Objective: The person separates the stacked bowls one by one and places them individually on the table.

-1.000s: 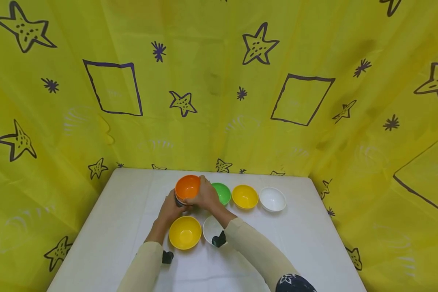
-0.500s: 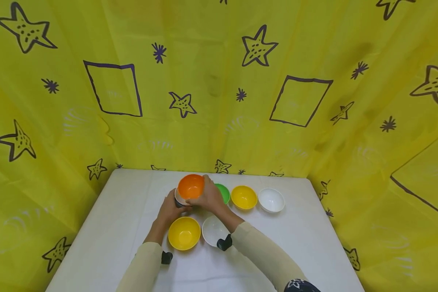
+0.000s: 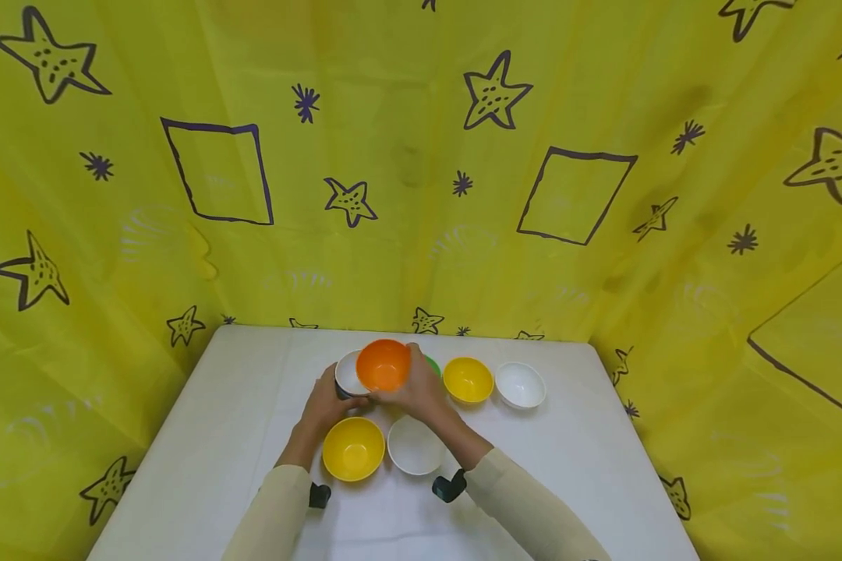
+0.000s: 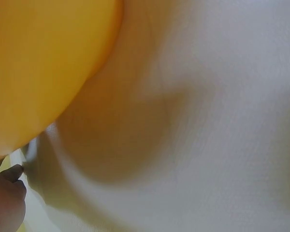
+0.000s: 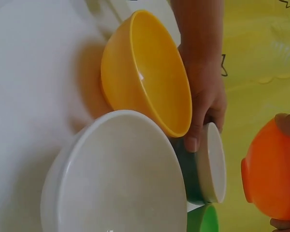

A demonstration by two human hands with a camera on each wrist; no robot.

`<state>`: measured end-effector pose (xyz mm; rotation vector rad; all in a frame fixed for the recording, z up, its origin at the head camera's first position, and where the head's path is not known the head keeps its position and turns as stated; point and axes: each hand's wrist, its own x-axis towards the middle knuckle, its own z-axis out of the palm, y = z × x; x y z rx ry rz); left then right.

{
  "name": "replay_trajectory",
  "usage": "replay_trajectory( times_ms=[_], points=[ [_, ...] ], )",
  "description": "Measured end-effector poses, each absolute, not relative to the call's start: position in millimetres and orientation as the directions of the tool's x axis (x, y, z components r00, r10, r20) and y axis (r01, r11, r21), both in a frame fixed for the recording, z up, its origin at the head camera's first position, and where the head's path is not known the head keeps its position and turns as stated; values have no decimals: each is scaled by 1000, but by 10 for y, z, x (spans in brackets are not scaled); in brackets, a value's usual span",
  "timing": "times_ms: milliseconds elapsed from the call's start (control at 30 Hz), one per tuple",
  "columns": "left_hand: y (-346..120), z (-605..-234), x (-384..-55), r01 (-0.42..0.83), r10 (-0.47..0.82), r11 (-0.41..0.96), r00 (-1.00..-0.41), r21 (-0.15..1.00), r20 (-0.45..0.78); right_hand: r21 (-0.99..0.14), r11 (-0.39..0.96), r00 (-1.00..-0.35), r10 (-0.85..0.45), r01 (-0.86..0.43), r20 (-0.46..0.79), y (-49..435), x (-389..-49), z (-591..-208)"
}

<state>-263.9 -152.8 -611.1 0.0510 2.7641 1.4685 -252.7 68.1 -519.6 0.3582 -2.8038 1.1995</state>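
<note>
My right hand [image 3: 423, 387] grips an orange bowl [image 3: 383, 366] by its right side, raised above the table. In the right wrist view, a gap shows between this bowl's base and the white bowl [image 5: 214, 162] left of it. That white bowl sits inside a dark bowl [image 5: 187, 166]. Fingers and thumb of my left hand [image 3: 326, 401] curl round the side of the dark bowl. Nearer to me stand a yellow bowl [image 3: 354, 449], just by my left wrist, and a larger-looking white bowl [image 3: 415, 446]. Most of the green bowl [image 3: 433, 366] is hidden behind my right hand.
Along the back row, right of the green bowl, stand another yellow bowl [image 3: 468, 380] and another white bowl [image 3: 521, 386]. The white table [image 3: 568, 475] is enclosed by a yellow patterned curtain [image 3: 407, 257] at the back and sides.
My right hand has lifted the orange bowl off the stack and moved it to the right, uncovering the white bowl beneath. The left hand stays on the stack.
</note>
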Motion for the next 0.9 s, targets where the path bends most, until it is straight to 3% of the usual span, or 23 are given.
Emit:
replay_trajectory(
  times_ms=[600,900],
  points=[
    [-1502,-6088,-2638,-32,9,586,-999,810,-46,-731,634,-961,-77,-254,267,1173,-2110,-5072],
    [-1498,-6110,-2648,-32,15,584,-999,811,-51,-741,648,-965,33,-177,260,1430,-1914,-5121]
  ],
)
